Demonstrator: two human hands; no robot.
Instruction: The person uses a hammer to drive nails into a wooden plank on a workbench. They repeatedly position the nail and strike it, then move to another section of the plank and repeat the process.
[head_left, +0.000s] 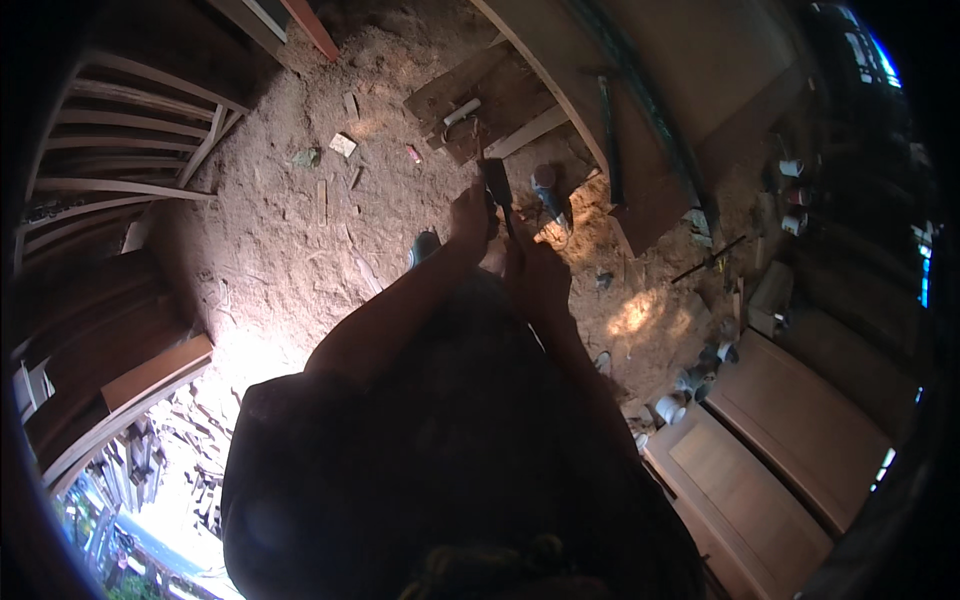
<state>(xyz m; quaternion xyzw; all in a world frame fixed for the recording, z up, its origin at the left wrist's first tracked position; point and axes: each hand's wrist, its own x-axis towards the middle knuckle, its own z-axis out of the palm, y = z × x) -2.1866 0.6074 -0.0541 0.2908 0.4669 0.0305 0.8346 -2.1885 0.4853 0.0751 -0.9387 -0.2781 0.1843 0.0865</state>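
In front of my body, both hands are close together around a dark oblong thing (497, 184). It has a wide flat upper part and narrows toward me; deep shade hides its exact kind. My left hand (472, 218) is closed against its left side. Just below and to the right, my right hand (538, 268) is closed at its narrow lower end. Beyond the hands, a thin reddish strip (479, 140) stands out above the dark thing. A foot (424, 246) shows beside my left wrist.
Wooden boards (470, 90) lie on the dusty, shavings-covered floor (270, 220), with a pale roll-like piece (462, 111) on them. A large panel (700, 60) stands at the upper right. Stacked slats (130, 125) are at left, door-like panels (740, 480) at lower right.
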